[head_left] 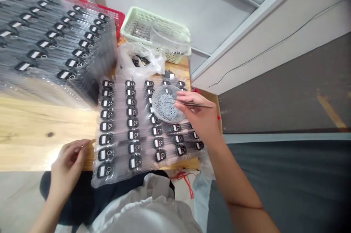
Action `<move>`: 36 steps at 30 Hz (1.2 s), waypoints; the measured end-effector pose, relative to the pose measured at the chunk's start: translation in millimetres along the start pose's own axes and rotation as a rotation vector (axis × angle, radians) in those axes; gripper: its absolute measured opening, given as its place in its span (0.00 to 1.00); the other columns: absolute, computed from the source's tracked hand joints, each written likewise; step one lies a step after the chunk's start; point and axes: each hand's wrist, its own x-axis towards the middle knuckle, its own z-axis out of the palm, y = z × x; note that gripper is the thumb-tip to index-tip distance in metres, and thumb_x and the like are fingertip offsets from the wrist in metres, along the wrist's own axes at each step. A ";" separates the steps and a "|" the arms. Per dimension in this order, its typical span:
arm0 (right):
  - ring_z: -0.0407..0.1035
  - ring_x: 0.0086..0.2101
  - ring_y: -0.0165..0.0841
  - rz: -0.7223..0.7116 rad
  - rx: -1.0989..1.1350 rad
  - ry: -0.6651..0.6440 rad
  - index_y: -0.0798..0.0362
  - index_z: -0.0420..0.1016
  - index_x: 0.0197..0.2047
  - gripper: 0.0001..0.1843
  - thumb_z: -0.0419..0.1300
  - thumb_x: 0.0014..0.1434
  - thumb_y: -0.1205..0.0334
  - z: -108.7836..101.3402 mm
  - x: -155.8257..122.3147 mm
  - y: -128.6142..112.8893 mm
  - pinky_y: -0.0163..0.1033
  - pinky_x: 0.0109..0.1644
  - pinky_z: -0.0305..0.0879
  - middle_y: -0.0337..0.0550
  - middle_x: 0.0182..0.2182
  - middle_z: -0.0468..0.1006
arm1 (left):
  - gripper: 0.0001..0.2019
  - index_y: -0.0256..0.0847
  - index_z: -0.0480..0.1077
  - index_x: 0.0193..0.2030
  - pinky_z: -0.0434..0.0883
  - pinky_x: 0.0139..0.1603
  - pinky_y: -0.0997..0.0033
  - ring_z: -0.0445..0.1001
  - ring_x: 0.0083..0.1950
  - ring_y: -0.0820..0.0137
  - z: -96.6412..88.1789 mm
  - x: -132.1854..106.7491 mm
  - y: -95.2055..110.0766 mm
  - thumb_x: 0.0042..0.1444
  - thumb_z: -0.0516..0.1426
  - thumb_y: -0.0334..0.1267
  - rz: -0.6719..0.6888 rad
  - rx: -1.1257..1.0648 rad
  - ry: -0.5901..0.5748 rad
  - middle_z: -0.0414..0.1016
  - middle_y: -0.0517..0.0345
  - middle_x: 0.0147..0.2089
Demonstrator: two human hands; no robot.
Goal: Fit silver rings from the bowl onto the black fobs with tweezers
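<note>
My right hand [201, 110] pinches a pair of metal tweezers [196, 104], whose tips reach into a round clear bowl [155, 110]. Many small grey rings [168, 110] lie in that bowl. It rests on a clear plastic tray [117, 160] that holds rows of small black parts [134, 135], each with a white rectangle and a round opening. At the tray's left edge, my left hand [70, 161] lies by the table edge with its fingers curled together. Whether anything is between those fingers I cannot make out.
A tall stack of similar filled trays [90, 68] stands on the wooden table [41, 127] at the left. Behind are a pale green basket [128, 24], a red basket [119, 17] and a white plastic bag [123, 55]. A wall closes off the back.
</note>
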 end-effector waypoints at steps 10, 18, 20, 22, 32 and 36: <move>0.74 0.26 0.31 0.056 -0.171 -0.047 0.52 0.78 0.33 0.03 0.62 0.58 0.65 8.7 6.5 7.5 0.36 0.33 0.68 0.35 0.24 0.78 | 0.10 0.49 0.72 0.47 0.74 0.45 0.59 0.73 0.48 0.61 9.0 -10.4 -4.2 0.62 0.53 0.46 -0.075 -0.023 0.014 0.71 0.57 0.50; 0.73 0.25 0.30 0.074 -0.186 -0.056 0.53 0.78 0.32 0.04 0.62 0.58 0.63 13.0 8.0 10.3 0.36 0.31 0.67 0.35 0.23 0.77 | 0.09 0.51 0.71 0.46 0.74 0.44 0.58 0.73 0.47 0.61 10.3 -12.3 -3.9 0.62 0.53 0.45 -0.064 -0.039 0.022 0.71 0.60 0.49; 0.73 0.24 0.29 0.072 -0.204 -0.045 0.53 0.77 0.31 0.05 0.62 0.58 0.63 12.7 9.3 10.9 0.35 0.31 0.67 0.34 0.22 0.77 | 0.09 0.50 0.71 0.46 0.73 0.44 0.60 0.73 0.47 0.62 11.1 -12.6 -3.8 0.63 0.53 0.44 -0.065 -0.048 0.024 0.71 0.58 0.49; 0.74 0.24 0.29 0.065 -0.197 -0.022 0.52 0.77 0.32 0.05 0.63 0.59 0.63 10.6 9.4 8.8 0.34 0.30 0.68 0.34 0.22 0.77 | 0.09 0.47 0.72 0.46 0.72 0.44 0.63 0.73 0.47 0.64 11.7 -12.1 -2.9 0.63 0.53 0.42 -0.066 -0.061 0.026 0.71 0.56 0.49; 0.78 0.32 0.31 -0.073 0.202 -0.130 0.47 0.75 0.40 0.12 0.63 0.58 0.75 38.9 -74.8 -39.6 0.37 0.34 0.77 0.37 0.36 0.81 | 0.10 0.44 0.72 0.46 0.73 0.41 0.69 0.74 0.38 0.72 2.5 -23.3 28.7 0.64 0.54 0.44 -0.185 -0.241 0.159 0.72 0.57 0.43; 0.78 0.39 0.35 -0.137 0.171 -0.304 0.46 0.73 0.44 0.16 0.60 0.58 0.77 74.2 -107.6 -38.3 0.42 0.41 0.78 0.37 0.33 0.82 | 0.07 0.44 0.73 0.44 0.72 0.38 0.72 0.74 0.40 0.72 -7.6 -36.3 55.6 0.63 0.55 0.40 -0.133 -0.320 0.185 0.72 0.56 0.44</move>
